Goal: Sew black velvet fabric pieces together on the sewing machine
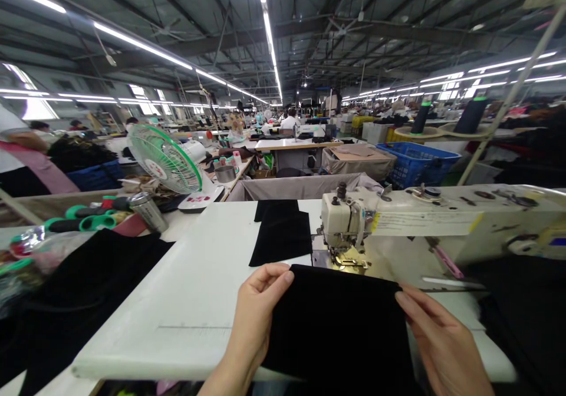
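Observation:
A black fabric piece (340,325) is stretched between my hands in front of the sewing machine (345,219). My left hand (260,302) pinches its upper left corner between thumb and fingers. At the upper right corner, my right hand (437,331) grips the cloth the same way. The cloth's top edge runs nearly straight from hand to hand, just on the near side of the lit needle area. Beyond my left hand, more black fabric pieces (283,237) lie flat on the white table (190,284), left of the machine head.
Black cloth (88,284) lies along the table's left side, near thread spools (97,221), a metal can (148,212) and a green-rimmed fan (163,160). Dark fabric (526,319) is heaped at the right. A blue crate (407,163) stands behind the machine. Other people are farther off.

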A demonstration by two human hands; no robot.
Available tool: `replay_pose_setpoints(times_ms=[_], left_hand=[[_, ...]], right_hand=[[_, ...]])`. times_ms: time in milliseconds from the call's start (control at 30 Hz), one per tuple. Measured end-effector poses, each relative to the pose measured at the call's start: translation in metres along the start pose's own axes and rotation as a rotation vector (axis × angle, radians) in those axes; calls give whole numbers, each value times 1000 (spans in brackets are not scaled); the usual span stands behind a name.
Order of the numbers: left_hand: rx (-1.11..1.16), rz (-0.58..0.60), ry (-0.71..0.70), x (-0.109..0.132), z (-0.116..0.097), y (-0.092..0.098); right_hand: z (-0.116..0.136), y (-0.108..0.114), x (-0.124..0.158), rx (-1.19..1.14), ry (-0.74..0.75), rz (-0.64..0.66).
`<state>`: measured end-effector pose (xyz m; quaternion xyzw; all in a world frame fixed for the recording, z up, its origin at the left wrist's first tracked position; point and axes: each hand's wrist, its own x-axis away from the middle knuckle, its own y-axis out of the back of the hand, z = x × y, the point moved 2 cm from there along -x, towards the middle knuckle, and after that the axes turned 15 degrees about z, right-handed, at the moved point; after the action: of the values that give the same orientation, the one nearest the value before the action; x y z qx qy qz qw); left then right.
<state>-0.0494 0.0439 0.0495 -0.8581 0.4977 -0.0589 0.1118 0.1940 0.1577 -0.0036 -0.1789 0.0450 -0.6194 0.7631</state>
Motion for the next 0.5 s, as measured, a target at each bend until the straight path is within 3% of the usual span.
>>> replay_pose_setpoints(times_ms=[333,500], left_hand=[[-90,-38,-31,-1,-4,0],[22,-43,6,-6,-4,4]], right_hand=[[-2,0,-5,109,75,25],[7,-6,-1,168,148,80]])
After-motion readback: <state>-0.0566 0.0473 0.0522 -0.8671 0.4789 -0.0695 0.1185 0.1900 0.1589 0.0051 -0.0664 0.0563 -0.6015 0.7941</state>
